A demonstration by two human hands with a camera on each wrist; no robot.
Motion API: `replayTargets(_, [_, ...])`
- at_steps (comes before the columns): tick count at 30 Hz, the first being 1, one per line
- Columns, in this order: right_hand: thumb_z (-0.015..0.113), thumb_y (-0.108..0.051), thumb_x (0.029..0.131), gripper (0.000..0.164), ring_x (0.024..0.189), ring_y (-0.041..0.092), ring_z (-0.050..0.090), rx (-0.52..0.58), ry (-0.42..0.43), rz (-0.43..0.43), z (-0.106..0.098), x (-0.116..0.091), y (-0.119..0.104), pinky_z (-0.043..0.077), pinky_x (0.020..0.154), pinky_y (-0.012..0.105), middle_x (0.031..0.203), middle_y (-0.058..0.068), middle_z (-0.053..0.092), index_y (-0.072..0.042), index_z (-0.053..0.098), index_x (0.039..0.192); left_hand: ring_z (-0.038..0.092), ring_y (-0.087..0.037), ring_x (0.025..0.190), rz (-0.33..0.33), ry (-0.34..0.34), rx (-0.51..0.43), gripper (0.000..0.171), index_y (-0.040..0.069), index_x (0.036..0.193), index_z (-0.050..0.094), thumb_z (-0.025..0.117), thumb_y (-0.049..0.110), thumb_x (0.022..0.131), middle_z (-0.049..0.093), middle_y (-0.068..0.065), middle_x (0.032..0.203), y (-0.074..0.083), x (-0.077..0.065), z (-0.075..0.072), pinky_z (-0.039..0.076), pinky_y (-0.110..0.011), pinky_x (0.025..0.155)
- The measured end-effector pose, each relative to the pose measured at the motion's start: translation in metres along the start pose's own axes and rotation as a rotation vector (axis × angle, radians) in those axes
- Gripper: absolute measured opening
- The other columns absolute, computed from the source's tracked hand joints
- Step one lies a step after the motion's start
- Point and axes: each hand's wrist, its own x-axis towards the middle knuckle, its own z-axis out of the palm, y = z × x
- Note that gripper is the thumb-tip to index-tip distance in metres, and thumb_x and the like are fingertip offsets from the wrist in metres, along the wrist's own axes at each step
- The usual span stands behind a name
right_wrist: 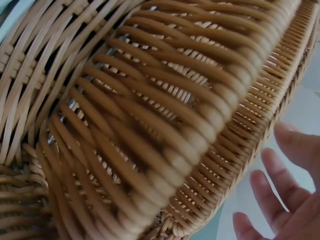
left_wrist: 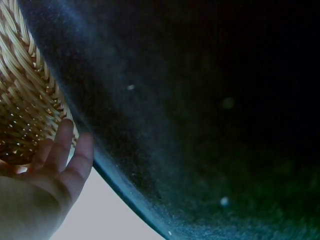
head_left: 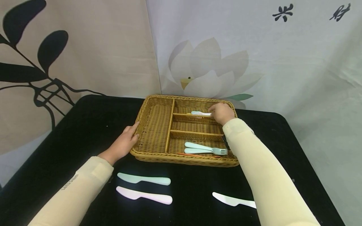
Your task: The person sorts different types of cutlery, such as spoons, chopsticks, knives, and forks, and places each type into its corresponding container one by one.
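A wicker basket [head_left: 156,125] with a long left compartment and three stacked right ones lies on the black table. My left hand [head_left: 124,142] rests against its left side, fingers fairly straight along the wall; in the left wrist view the fingers [left_wrist: 62,145] lie by the weave. My right hand [head_left: 223,113] is over the back right compartment, close to pale cutlery handles [head_left: 201,113]. Its spread fingers [right_wrist: 280,185] show nothing between them at the basket's rim. A mint fork [head_left: 219,151] and another mint handle [head_left: 198,145] lie in the front right compartment, above an orange strip.
A mint knife [head_left: 144,179] and a pale pink knife [head_left: 144,195] lie in front of the basket at left. A whitish knife [head_left: 233,200] lies at front right, partly behind my right sleeve [head_left: 263,166]. A printed cloth [head_left: 209,37] hangs behind the table.
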Motion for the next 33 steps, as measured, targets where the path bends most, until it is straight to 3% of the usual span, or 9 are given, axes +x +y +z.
replayTargets(6, [0.058,-0.013,0.097,0.033,0.111,0.032,0.058,0.213,0.062,-0.047,-0.007,-0.007,0.005,0.049,0.089,0.046,0.123,0.016,0.062,-0.007,0.061,0.129,0.042,-0.039,0.119,0.008,0.004,-0.007,0.060,0.007,0.155,0.007,0.035,0.022,0.104,0.026,-0.025,0.142,0.001,-0.001,0.000,0.031,-0.063,0.104])
replayTargets(13, [0.054,-0.014,0.099,0.036,0.110,0.034,0.056,0.444,0.077,-0.075,-0.015,-0.018,0.008,0.049,0.085,0.045,0.125,0.018,0.058,-0.006,0.056,0.134,0.041,-0.040,0.120,0.009,0.000,0.001,0.061,0.007,0.155,0.006,0.035,0.022,0.104,0.025,-0.025,0.143,-0.001,-0.001,0.000,0.030,-0.063,0.104])
replayTargets(17, [0.055,-0.015,0.099,0.038,0.110,0.034,0.056,0.510,0.095,-0.090,-0.019,-0.027,0.009,0.049,0.083,0.045,0.127,0.017,0.057,-0.007,0.055,0.136,0.041,-0.039,0.120,0.006,0.001,0.002,0.061,0.007,0.155,0.006,0.035,0.022,0.104,0.025,-0.025,0.143,-0.002,-0.001,0.000,0.030,-0.063,0.105])
replayTargets(25, [0.058,-0.018,0.098,0.039,0.118,0.031,0.054,0.584,0.146,-0.108,-0.027,-0.048,0.012,0.046,0.094,0.047,0.127,0.015,0.059,-0.010,0.055,0.136,0.040,-0.040,0.120,0.003,0.000,0.001,0.061,0.006,0.155,0.006,0.034,0.023,0.104,0.026,-0.025,0.142,-0.002,0.000,0.000,0.029,-0.065,0.104])
replayTargets(33, [0.059,-0.020,0.097,0.039,0.115,0.028,0.055,0.616,0.154,-0.120,-0.034,-0.074,0.014,0.047,0.085,0.041,0.125,0.013,0.061,-0.011,0.057,0.135,0.039,-0.040,0.122,-0.001,-0.005,-0.002,0.061,0.006,0.155,0.006,0.034,0.023,0.104,0.024,-0.025,0.143,-0.002,0.001,0.000,0.028,-0.064,0.105])
